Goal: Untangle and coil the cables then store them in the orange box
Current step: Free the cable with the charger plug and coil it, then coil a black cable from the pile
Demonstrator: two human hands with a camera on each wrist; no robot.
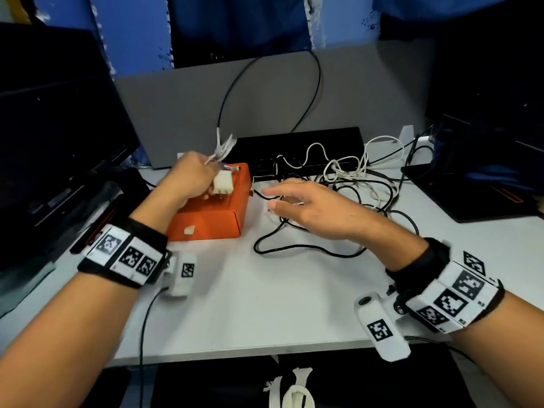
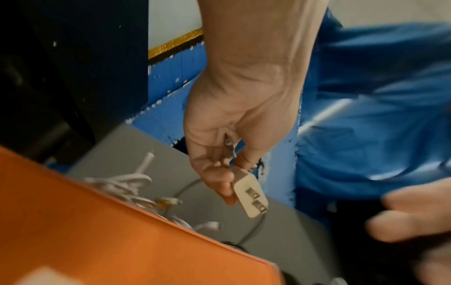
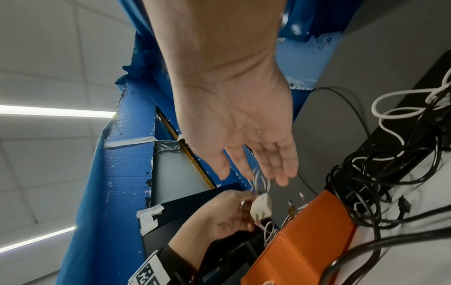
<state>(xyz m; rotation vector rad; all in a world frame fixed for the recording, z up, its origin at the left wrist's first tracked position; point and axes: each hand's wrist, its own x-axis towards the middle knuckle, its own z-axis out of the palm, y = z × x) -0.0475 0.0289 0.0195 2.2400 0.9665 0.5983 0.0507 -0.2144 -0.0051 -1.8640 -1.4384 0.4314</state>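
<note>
The orange box (image 1: 212,219) stands on the white table left of centre. Above its far end my left hand (image 1: 210,187) grips a white charger plug (image 1: 222,183) together with a bundled white cable (image 1: 222,150); the plug's prongs (image 2: 256,200) face the left wrist camera. More white cable (image 2: 127,185) lies inside the box (image 2: 97,231). My right hand (image 1: 282,198) hovers with its fingers spread and empty just right of the box, over a tangle of black and white cables (image 1: 338,178). The right wrist view shows the same open palm (image 3: 256,169) above the plug (image 3: 262,207).
A black monitor (image 1: 59,128) stands at the left. Behind the box, a grey partition (image 1: 265,92) rises with a black cable looped against it. A flat black device (image 1: 300,142) lies behind the tangle. Dark equipment (image 1: 471,195) sits at the right. The table's front edge (image 1: 265,346) is near me.
</note>
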